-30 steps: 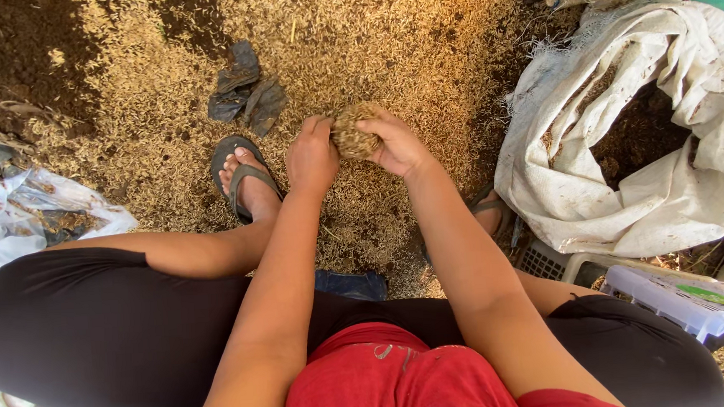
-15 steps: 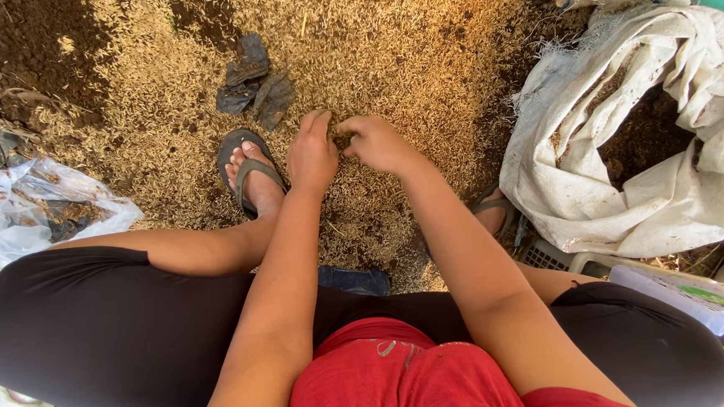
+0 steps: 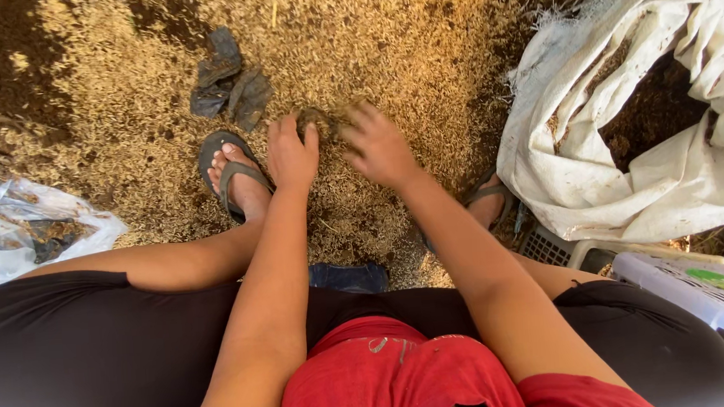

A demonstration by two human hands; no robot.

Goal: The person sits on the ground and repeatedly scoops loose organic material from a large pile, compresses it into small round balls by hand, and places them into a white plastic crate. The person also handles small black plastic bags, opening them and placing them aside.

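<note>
The left hand (image 3: 292, 153) and right hand (image 3: 379, 148) cupped a brownish, crumbly clump of husks (image 3: 323, 120) with curled fingers, low over the golden husk pile (image 3: 386, 51), beside a white sack (image 3: 627, 162)

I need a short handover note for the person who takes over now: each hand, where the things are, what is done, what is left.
Left hand: down on the husk pile, fingers at a dark clump.
Right hand: fingers spread on the same clump; a closed grip cannot be confirmed.
Things: husks cover the ground ahead; white sack of dark material lies open at right; dark rag beyond the left foot; plastic bag far left.
Done: clump gathered between both hands.
Left: clump is not lifted yet.
</note>
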